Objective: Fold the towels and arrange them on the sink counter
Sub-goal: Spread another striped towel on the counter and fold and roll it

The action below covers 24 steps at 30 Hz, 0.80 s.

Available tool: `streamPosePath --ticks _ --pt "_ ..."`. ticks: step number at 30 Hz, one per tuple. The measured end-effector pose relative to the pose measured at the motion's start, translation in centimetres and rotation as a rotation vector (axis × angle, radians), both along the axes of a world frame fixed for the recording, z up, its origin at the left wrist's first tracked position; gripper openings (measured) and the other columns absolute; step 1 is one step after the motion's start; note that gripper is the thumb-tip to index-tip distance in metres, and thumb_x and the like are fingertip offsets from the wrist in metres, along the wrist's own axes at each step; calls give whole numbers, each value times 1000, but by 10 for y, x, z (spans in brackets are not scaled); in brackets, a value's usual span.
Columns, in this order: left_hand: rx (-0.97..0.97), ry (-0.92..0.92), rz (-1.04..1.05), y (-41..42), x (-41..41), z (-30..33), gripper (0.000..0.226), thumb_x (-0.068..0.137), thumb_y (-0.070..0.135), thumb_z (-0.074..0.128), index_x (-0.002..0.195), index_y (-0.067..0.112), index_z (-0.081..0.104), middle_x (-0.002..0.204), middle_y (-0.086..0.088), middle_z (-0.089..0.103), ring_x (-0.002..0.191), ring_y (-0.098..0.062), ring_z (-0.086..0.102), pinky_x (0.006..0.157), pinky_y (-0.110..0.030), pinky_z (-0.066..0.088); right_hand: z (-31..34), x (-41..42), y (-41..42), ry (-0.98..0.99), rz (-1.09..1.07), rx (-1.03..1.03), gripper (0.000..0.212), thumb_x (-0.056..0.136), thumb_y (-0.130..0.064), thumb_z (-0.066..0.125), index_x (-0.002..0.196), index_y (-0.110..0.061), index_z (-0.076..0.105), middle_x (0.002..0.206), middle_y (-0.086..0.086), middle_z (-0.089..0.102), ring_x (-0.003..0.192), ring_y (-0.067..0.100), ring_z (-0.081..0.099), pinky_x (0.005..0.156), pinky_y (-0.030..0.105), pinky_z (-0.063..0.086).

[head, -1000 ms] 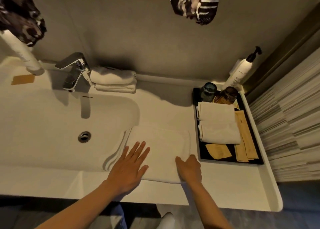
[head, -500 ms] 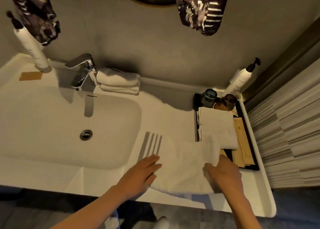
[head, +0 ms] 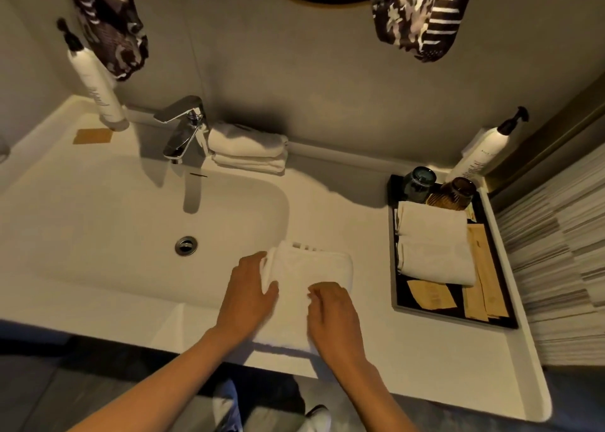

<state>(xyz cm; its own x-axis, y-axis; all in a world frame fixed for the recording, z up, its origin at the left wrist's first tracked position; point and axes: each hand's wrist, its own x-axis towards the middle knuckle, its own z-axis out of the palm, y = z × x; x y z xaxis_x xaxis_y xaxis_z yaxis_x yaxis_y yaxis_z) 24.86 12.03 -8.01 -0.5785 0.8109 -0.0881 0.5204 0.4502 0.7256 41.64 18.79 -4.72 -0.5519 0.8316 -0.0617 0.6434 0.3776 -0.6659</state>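
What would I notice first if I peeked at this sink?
Two hands, the left hand and right hand, pressing a white towel on the counter beside the basin. On the right, a black tray holds two more folded towels.

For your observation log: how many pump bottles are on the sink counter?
2. One pump bottle stands at the back left corner, left of the faucet; the other pump bottle stands at the back right, behind the black tray. None appears hidden.
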Motion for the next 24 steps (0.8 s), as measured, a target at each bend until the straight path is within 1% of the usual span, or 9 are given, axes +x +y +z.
streamPosePath --ticks 2,4,9,12,16,18,20,22,24 --pt "22 256 -248 -2 4 -16 49 99 31 49 145 15 42 151 -7 40 133 -23 42 111 -39 39 -21 -1 2 -102 115 197 39 99 -26 37 126 -13 62 133 5 61 124 19 54 109 39 40" --pt "-73 279 -393 1 1 -26 55 102 40 30 153 20 31 164 -6 18 149 -23 21 121 -41 24 -37 -2 8 -256 179 249 47 101 -34 32 141 -17 48 151 5 43 143 22 34 118 43 18" --pt "-127 322 -436 4 -1 -46 55 106 43 17 156 36 -3 164 12 -13 152 -12 -10 122 -37 0 -56 5 7 -421 143 301 57 101 -46 18 154 -25 20 161 -5 15 151 16 6 121 48 10" --pt "-110 228 -394 8 -3 -51 55 106 42 21 155 41 -4 164 16 -14 151 -8 -8 123 -35 2 -61 -5 11 -437 126 286 59 100 -47 14 155 -25 17 162 -6 11 151 16 3 122 49 7" --pt "-125 31 -356 8 -3 -37 68 103 49 33 156 35 -7 164 12 -16 143 -1 13 116 -28 27 -62 5 12 -298 120 177 60 101 -48 25 155 -25 14 163 -4 5 151 13 -2 123 45 4" --pt "-195 -116 -173 6 -5 -26 81 96 57 46 157 28 1 165 2 11 142 -10 30 113 -35 36 -50 12 12 -184 -100 54 68 96 -51 37 154 -23 16 163 3 12 149 17 12 121 40 15" --pt "-248 -284 34 8 -8 -16 80 87 58 60 151 22 28 141 -1 54 120 -20 59 98 -38 51 -32 17 16 -90 -430 -134 77 89 -57 51 150 -18 23 152 6 36 132 22 40 106 37 38" --pt "-251 -402 171 13 -7 -6 68 82 51 70 137 18 49 118 -1 67 95 -18 66 79 -30 54 -17 18 23 -11 -601 -474 81 83 -57 62 143 -14 30 134 6 50 109 22 54 85 33 45" --pt "-273 -440 227 20 -6 1 61 80 45 74 129 14 55 113 -2 67 90 -18 64 68 -25 49 -13 15 31 -31 -561 -645 76 77 -56 70 131 -13 38 124 7 56 100 24 58 80 34 49"
